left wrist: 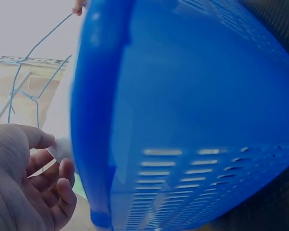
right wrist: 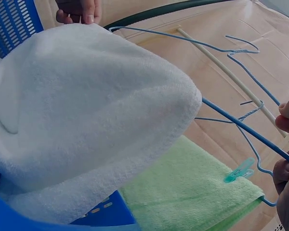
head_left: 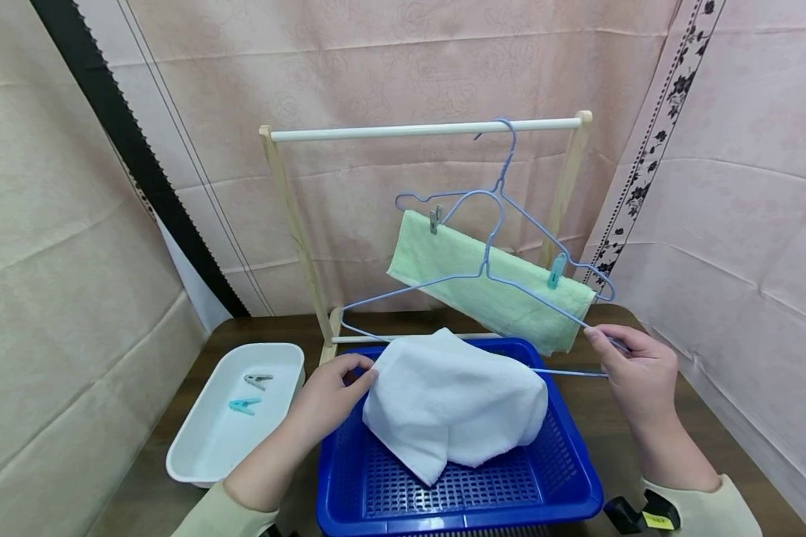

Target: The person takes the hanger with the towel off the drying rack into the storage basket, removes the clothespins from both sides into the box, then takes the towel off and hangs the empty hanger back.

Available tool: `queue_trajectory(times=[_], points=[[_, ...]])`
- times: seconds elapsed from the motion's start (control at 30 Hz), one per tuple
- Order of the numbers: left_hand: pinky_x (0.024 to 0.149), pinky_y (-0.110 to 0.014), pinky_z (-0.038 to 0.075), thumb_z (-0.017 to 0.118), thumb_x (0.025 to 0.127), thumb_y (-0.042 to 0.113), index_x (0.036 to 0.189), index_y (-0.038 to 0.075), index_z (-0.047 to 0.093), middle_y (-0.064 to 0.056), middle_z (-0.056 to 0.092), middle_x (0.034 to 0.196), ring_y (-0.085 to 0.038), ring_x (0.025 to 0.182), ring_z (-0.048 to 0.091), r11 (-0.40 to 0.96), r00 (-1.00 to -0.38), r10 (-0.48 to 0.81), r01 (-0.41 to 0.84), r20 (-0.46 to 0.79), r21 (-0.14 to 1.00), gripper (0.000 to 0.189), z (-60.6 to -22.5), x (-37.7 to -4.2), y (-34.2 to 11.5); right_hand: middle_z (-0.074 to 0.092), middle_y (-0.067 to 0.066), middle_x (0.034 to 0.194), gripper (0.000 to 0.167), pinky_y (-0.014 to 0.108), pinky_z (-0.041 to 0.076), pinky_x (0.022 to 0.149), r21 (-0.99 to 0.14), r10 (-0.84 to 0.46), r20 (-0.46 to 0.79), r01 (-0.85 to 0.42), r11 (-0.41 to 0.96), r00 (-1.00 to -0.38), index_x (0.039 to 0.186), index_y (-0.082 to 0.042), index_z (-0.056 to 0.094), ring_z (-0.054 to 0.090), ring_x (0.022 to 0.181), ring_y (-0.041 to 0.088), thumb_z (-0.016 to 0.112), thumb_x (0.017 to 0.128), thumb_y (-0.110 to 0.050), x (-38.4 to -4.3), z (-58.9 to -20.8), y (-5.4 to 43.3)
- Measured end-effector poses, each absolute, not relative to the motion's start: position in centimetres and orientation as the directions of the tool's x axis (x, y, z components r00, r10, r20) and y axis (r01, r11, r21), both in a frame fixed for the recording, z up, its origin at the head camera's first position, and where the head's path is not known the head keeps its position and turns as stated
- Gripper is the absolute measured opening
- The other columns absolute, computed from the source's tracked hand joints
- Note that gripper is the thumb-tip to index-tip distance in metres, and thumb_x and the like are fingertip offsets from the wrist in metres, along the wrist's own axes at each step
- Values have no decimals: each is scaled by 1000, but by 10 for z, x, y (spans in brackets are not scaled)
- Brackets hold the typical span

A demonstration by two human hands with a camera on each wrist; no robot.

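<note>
Above the blue basket, a white towel (head_left: pixel 453 403) drapes over the lower bar of a blue wire hanger (head_left: pixel 416 286). My right hand (head_left: pixel 641 367) grips that hanger at its right end. At the towel's left edge, my left hand (head_left: pixel 329 395) pinches a bit of the cloth between thumb and fingers, as the left wrist view shows. Behind, a second blue hanger (head_left: pixel 510 160) hooks over the rack's rail and carries a green towel (head_left: pixel 483 280), which slants down to the right. A grey clip (head_left: pixel 435 220) and a teal clip (head_left: pixel 557 271) fasten the green towel.
The blue basket (head_left: pixel 578 485) stands at the table's front, beneath the white towel. To its left is a white tray (head_left: pixel 201 447) with a grey clip (head_left: pixel 258 380) and a teal clip (head_left: pixel 245 406). A rack with a white rail (head_left: pixel 376 133) rises behind; cloth curtains surround the table.
</note>
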State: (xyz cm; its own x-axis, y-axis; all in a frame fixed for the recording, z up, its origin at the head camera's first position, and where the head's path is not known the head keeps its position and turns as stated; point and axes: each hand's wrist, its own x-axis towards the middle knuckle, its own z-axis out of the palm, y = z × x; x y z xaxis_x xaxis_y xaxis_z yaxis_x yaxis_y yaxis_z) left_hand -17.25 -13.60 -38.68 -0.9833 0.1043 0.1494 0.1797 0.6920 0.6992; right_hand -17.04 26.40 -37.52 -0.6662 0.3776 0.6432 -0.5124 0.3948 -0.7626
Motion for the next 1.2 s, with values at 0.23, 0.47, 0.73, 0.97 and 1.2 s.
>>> queue_trajectory(times=[0.23,0.47,0.73,0.97,1.2], points=[[67,-33,48,65,96,36,104,28,71,9,67,94,-15,77,57,668,-982,109,186,153,720,13,-384,-176,-131,61,-10,64,9,16,38,44,-764,373,642,-515,390,-670,91,12,73,43,48,7,74,83,8,-170,-374,262],[68,-33,47,66,96,36,107,25,70,6,66,89,-15,77,57,633,-976,105,212,189,744,16,-383,-180,-129,62,-10,64,8,16,39,44,-783,383,619,-500,371,-685,90,10,73,45,49,7,75,83,6,-169,-373,259],[67,-34,48,67,96,35,104,25,71,8,65,86,-15,76,58,609,-971,102,234,217,758,14,-381,-181,-125,62,-9,64,9,17,38,44,-789,381,613,-505,350,-693,91,11,73,44,49,8,74,84,6,-169,-374,258],[67,-33,47,68,95,31,99,22,71,5,64,84,-14,75,56,593,-964,99,258,249,763,11,-383,-181,-125,61,-9,64,9,17,38,44,-790,376,610,-502,351,-697,91,11,73,43,49,9,74,84,6,-168,-373,257],[68,-33,48,69,94,30,97,24,71,8,65,87,-14,77,57,602,-966,94,248,241,759,7,-382,-178,-126,60,-8,63,9,18,38,44,-793,373,606,-499,350,-702,92,10,73,43,49,10,74,85,5,-168,-373,257]])
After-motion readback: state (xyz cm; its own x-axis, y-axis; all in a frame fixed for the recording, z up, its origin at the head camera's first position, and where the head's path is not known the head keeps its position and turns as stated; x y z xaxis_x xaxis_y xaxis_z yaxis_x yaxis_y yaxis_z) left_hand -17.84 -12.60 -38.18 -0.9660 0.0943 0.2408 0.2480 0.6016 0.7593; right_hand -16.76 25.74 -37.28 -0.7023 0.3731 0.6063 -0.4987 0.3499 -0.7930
